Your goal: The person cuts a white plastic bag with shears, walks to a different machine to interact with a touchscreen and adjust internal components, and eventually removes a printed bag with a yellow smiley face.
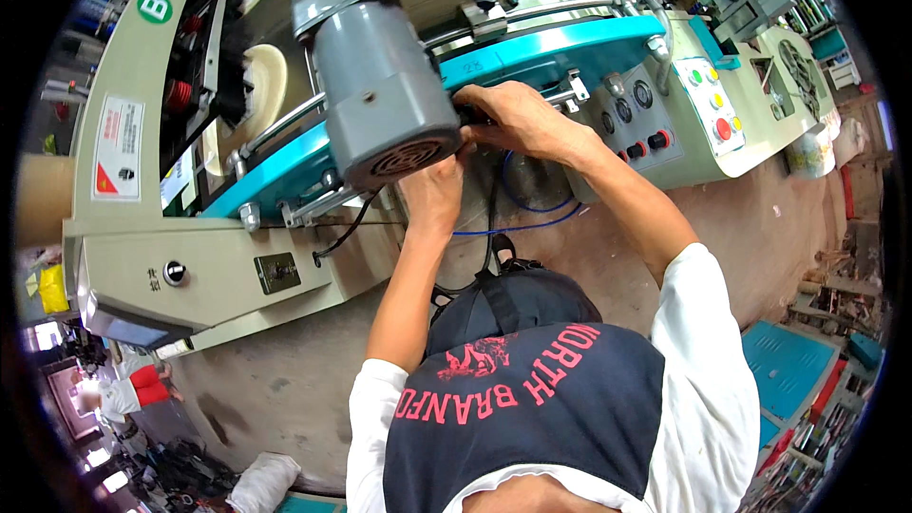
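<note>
A grey electric motor [380, 76] with a round vented end cap is mounted at the front of a large beige machine, over a curved turquoise beam [551, 47]. My right hand [522, 119] reaches to the motor's right side, its fingers bent and closed around something dark by the beam. Just below the vented end, my left hand [435, 192] is raised; its fingertips go behind the motor and near my right fingers. The motor's body hides what the left fingers touch. A blue thin hose [532, 209] and a black cable [353, 233] hang under the beam.
On the right stands a control panel [712, 100] with coloured buttons, beside black knobs [657, 140]. A beige housing with a switch [175, 273] lies at left. A white bucket [809, 154] and a turquoise cabinet [784, 366] stand right; another person [128, 394] is far left.
</note>
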`<state>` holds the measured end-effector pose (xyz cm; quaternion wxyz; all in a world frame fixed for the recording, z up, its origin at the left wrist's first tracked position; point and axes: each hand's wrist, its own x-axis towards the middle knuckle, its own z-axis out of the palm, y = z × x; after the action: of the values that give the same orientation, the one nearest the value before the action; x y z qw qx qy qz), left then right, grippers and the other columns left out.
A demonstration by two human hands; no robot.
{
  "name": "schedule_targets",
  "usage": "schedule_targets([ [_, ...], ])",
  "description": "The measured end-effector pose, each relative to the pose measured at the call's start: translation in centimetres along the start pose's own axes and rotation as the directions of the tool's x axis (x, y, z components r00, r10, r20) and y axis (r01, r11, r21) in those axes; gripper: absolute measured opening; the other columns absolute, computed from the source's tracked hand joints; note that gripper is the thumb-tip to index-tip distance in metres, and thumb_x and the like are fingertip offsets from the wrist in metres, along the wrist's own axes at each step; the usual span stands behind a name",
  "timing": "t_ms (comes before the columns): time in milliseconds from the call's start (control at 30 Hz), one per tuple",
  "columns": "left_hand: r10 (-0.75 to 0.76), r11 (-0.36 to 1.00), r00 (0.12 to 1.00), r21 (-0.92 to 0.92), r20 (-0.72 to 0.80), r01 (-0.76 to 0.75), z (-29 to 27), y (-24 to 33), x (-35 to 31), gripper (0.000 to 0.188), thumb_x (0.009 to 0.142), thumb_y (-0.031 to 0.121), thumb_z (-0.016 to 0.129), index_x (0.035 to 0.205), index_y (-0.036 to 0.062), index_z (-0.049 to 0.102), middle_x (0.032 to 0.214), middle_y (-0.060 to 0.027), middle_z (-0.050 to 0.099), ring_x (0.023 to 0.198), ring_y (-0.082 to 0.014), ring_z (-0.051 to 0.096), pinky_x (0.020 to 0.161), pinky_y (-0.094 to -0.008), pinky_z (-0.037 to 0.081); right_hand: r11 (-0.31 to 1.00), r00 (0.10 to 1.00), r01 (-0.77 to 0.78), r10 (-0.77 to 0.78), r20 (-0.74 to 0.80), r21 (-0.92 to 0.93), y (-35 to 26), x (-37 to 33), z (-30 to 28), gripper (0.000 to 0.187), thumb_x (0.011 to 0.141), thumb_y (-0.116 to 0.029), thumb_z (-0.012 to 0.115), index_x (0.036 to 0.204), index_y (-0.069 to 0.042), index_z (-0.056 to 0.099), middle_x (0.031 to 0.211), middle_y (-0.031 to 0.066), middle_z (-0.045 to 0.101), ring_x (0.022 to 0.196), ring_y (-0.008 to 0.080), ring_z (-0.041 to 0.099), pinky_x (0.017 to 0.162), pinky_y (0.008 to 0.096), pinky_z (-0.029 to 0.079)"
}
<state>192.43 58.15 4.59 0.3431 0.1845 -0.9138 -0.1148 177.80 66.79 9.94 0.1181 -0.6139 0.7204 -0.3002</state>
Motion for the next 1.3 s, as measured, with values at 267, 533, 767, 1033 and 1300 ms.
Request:
schedule_targets([
  [267,0.073,0.996,0.99,-0.041,-0.122,-0.078,0.8,-1.0,-0.3,0.017,0.073,0.001,0.06,0.088,0.0054,0.066,0.088,-0.0132,0.065,0.08,-0.0318,0.063,0.065,-0.042,0.05,0.968,0.91,-0.203,0.129,-0.395,-0.15,-3.0,-1.8,4.1,0.028,0.08,-0.014,0.064,0.104,-0.005,0.053,0.078,0.0186,0.063,0.075,0.039,0.061,0.062,0.0457,0.048],
  [533,0.154,0.919,0.986,-0.375,0.058,-0.121,-5.7,-1.8,-7.8,0.035,0.079,0.011,0.068,0.113,0.0058,0.06,0.072,-0.01,0.06,0.061,-0.0249,0.06,0.053,-0.0349,0.048,0.845,0.987,-0.134,0.069,-0.143,-0.518,-2.3,-1.1,2.5,0.019,0.079,-0.022,0.065,0.088,-0.006,0.06,0.08,0.0134,0.063,0.073,0.0329,0.063,0.06,0.0424,0.05],
  [767,0.0,0.911,0.942,-0.389,0.335,0.138,-14.7,-12.7,-22.4,0.019,0.082,0.012,0.064,0.101,0.0093,0.065,0.079,-0.0123,0.065,0.07,-0.0283,0.064,0.058,-0.0381,0.05,0.71,0.957,-0.219,0.022,-0.29,-0.669,1.0,-1.6,4.9,0.041,0.078,-0.012,0.057,0.119,-0.006,0.055,0.12,0.0208,0.052,0.112,0.0402,0.049,0.094,0.0491,0.039],
  [1033,-0.604,0.627,0.624,-0.187,0.497,0.756,-23.6,-20.9,-36.7,0.018,0.085,0.015,0.062,0.099,0.0063,0.068,0.082,-0.0166,0.067,0.074,-0.0342,0.064,0.067,-0.0388,0.051,0.74,0.845,-0.296,-0.092,-0.527,-0.604,1.4,-0.1,5.0,0.051,0.082,-0.044,0.064,0.116,-0.006,0.057,0.104,0.0175,0.063,0.098,0.0378,0.059,0.082,0.0454,0.046],
  [1300,-0.816,0.43,0.428,-0.087,0.387,0.898,-27.2,-20.6,-39.4,0.021,0.086,0.019,0.06,0.102,0.0089,0.068,0.094,-0.0166,0.066,0.086,-0.0355,0.064,0.073,-0.0408,0.051,0.641,0.668,-0.668,0.293,-0.685,-0.377,4.2,-2.9,5.4,0.044,0.081,-0.049,0.063,0.102,-0.011,0.066,0.092,0.0147,0.067,0.08,0.0363,0.063,0.068,0.0437,0.047],
])
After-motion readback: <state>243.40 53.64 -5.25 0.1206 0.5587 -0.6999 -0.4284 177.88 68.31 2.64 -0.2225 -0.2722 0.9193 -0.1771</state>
